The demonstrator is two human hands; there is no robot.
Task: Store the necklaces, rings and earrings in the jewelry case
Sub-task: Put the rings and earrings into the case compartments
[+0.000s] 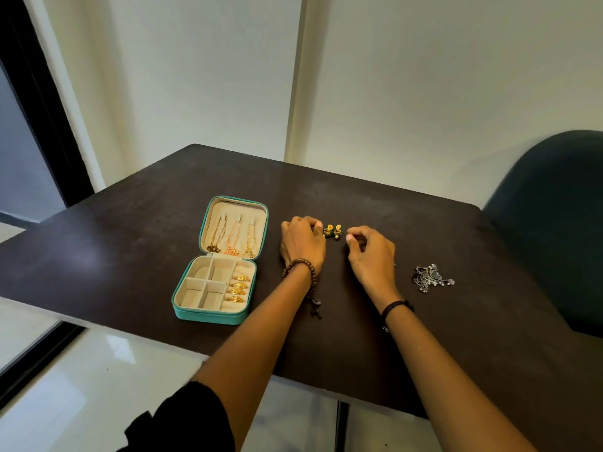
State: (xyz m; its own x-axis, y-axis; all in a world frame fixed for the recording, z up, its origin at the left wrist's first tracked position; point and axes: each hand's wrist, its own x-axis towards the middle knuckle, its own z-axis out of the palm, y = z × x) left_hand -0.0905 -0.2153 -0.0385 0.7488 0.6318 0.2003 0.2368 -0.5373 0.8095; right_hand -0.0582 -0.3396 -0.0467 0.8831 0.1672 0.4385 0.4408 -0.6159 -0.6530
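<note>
Two small gold-and-green earrings sit side by side on the dark brown worktop, right between your hands. Your left hand is nearer, its curled fingertips up against them; gripping or just touching, I can't tell. Your right hand is just beside, thumb and forefinger curled, and whether it holds anything is unclear. The open teal jewelry case lies left, beyond your left hand. The silver beaded earrings wait well off to the right.
</note>
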